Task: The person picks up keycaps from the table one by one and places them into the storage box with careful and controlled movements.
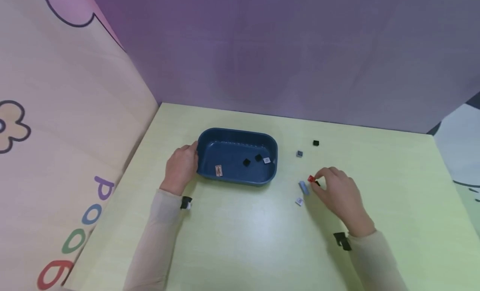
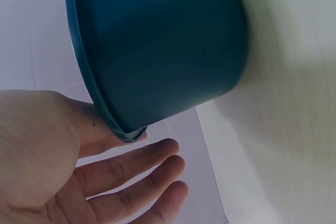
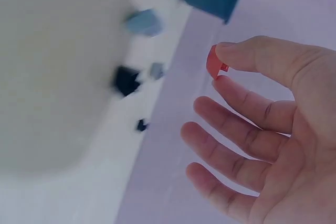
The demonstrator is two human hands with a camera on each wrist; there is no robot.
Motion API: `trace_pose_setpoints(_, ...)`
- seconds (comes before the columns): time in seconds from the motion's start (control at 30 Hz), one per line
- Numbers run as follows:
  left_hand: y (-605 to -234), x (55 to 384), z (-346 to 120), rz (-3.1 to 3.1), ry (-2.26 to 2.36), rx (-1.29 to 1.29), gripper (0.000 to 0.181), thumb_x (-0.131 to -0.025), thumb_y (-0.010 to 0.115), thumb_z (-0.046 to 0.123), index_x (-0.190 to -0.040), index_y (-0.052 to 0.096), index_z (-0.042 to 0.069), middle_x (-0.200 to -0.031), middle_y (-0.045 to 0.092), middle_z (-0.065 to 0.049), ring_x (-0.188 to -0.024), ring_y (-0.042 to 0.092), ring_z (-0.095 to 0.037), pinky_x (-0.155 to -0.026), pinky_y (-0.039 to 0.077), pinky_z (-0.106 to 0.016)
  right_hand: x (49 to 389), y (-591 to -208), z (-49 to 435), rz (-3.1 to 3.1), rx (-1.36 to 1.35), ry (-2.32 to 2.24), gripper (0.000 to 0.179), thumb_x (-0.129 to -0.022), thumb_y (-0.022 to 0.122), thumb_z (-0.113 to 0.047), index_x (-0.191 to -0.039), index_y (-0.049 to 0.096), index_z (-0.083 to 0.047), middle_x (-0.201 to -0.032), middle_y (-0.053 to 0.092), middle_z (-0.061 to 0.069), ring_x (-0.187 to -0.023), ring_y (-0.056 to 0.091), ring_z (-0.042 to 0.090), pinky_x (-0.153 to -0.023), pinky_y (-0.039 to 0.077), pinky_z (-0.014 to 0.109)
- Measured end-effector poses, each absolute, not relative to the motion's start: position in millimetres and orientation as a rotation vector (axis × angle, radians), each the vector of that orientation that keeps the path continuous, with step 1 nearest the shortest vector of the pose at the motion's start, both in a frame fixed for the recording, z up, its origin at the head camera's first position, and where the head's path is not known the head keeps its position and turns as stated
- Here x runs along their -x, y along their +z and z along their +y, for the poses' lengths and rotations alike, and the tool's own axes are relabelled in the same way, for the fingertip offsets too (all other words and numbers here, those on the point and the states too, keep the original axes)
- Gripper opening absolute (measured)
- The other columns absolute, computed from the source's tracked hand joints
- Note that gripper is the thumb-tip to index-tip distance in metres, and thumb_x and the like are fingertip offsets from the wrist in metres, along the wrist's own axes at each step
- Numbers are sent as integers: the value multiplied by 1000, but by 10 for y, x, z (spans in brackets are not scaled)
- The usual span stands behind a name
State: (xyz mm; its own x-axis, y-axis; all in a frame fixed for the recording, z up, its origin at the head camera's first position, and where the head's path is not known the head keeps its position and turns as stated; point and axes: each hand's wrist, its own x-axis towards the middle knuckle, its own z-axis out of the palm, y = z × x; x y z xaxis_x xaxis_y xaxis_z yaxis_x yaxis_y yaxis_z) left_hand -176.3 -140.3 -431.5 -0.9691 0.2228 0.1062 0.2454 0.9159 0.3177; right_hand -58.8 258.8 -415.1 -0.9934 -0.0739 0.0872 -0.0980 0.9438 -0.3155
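Note:
A dark blue, rounded rectangular tray (image 1: 237, 181) stands on the table. My left hand (image 1: 181, 168) holds its left rim; in the left wrist view, the thumb and a partly hidden finger are at the rim, while the other fingers (image 2: 131, 174) extend outside it. Between the thumb and index finger of my right hand (image 1: 340, 195), a small red piece (image 3: 213, 62) is pinched above the table. Just beneath lies a black piece (image 1: 317, 183), partly covered by the fingers. Beside that hand are a longer light-blue piece (image 1: 303, 187) and a white piece (image 1: 299, 201).
In the tray lie two black pieces (image 1: 246, 162), a white piece (image 1: 266, 160) and a printed tile-like piece (image 1: 219, 171). Right of the tray sit a grey piece (image 1: 299, 154) and another black piece (image 1: 316, 143). A purple backdrop (image 1: 281, 57) rises behind the pale table (image 1: 232, 241).

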Motion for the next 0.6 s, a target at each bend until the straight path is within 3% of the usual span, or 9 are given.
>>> trace_pose_setpoints(0.23,-4323,1773,-1402,-3020,-516,355,41,-101,53,8,-140,55,-2,-116,66,-23,-97,65,-41,-72,56,-51,802,-3977,2262,-2989,-228,511,21,-90,72,-19,-100,69,-1,-107,67,20,-90,63,38,-72,52,52)
trace_pose_setpoints(0.6,-4315,1760,-1400,-3021,-514,343,40,-101,53,9,-140,55,-2,-115,67,-23,-97,65,-40,-73,56,-51,1082,-3879,1799,-2943,-413,501,22,-89,75,-24,-99,70,-4,-102,68,14,-84,62,32,-65,51,43)
